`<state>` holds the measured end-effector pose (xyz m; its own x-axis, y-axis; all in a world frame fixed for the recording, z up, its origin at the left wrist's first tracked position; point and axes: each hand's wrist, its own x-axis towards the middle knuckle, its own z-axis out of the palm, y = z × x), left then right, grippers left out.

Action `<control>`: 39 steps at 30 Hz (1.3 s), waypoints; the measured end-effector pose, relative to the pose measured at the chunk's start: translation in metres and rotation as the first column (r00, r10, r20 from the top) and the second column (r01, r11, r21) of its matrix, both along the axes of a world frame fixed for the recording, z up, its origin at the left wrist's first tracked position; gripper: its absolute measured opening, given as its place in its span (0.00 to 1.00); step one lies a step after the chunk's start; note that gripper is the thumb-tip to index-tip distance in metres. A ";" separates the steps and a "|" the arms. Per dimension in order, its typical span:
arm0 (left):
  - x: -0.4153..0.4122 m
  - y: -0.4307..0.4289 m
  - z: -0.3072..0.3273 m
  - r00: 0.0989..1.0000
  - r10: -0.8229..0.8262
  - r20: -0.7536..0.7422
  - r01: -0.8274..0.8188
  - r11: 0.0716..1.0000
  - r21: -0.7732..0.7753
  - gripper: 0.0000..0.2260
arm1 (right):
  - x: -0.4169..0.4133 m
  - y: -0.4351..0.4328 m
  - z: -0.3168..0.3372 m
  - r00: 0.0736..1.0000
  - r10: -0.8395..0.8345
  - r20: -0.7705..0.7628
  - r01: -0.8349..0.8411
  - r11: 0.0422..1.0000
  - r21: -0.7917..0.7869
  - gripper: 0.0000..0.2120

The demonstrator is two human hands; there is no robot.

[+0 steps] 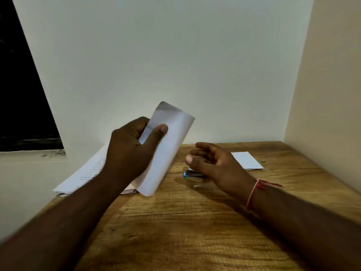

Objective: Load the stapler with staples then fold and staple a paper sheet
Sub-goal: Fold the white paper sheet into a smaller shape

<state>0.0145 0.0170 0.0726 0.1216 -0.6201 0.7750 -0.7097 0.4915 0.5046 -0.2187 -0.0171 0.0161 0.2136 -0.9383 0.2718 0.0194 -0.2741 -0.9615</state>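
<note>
My left hand [130,149] grips a folded white paper sheet [168,153], thumb on its front and fingers behind, holding it upright above the wooden table [195,231]. My right hand [213,163] hovers with relaxed, spread fingers just above the blue stapler [190,174], which lies on the table and is mostly hidden behind that hand. The right hand holds nothing.
A stack of printed papers [86,173] lies at the table's left edge behind my left arm. Another folded white paper [247,160] rests at the back right. Walls close the table at the back and right; a dark window [23,94] is at left.
</note>
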 end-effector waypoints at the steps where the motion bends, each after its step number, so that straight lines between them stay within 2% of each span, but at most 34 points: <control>1: -0.006 0.002 -0.003 0.997 -0.050 -0.060 0.052 0.998 0.029 0.14 | 0.001 0.001 0.000 0.996 0.049 0.070 -0.052 0.998 0.042 0.48; 3: -0.012 0.000 -0.011 0.961 -0.185 -0.206 0.209 0.973 0.101 0.14 | 0.001 0.006 0.001 0.975 0.149 0.167 -0.161 0.985 0.057 0.40; 5: -0.013 -0.003 -0.016 0.881 -0.305 -0.361 0.385 0.907 0.173 0.14 | 0.003 0.012 0.006 0.965 0.199 0.169 -0.208 0.977 0.037 0.32; 7: -0.014 -0.005 -0.020 0.817 -0.360 -0.449 0.489 0.847 0.210 0.15 | 0.002 0.015 0.007 0.966 0.203 0.160 -0.210 0.977 0.028 0.31; 10: -0.018 -0.003 -0.022 0.783 -0.384 -0.489 0.535 0.817 0.215 0.15 | 0.003 0.014 0.006 0.961 0.199 0.194 -0.211 0.977 0.042 0.34; 15: -0.016 -0.003 -0.022 0.796 -0.376 -0.475 0.525 0.819 0.232 0.14 | 0.001 0.010 0.003 0.950 0.204 0.236 -0.219 0.975 0.039 0.32; 24: -0.028 0.005 -0.023 0.696 -0.454 -0.556 0.669 0.691 0.273 0.16 | -0.001 0.013 0.006 0.924 0.293 0.247 -0.296 0.955 -0.023 0.31; 30: -0.031 0.009 -0.018 0.498 -0.324 -0.804 0.751 0.625 0.213 0.20 | 0.000 0.018 0.011 0.863 0.395 0.314 -0.404 0.914 -0.036 0.32; 34: -0.030 0.010 -0.019 0.346 -0.327 -0.879 0.861 0.483 0.160 0.23 | 0.001 0.022 0.012 0.822 0.449 0.350 -0.472 0.881 -0.023 0.29; 39: -0.029 0.008 -0.023 0.196 -0.373 -0.907 0.960 0.261 0.100 0.28 | -0.003 0.019 0.011 0.862 0.401 0.311 -0.440 0.896 0.063 0.32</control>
<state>-0.0147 0.0247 0.0492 -0.4165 -0.8975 0.1448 0.4338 -0.0562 0.8993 -0.2218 0.0015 0.0273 0.5280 -0.8069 0.2649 0.3809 -0.0538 -0.9231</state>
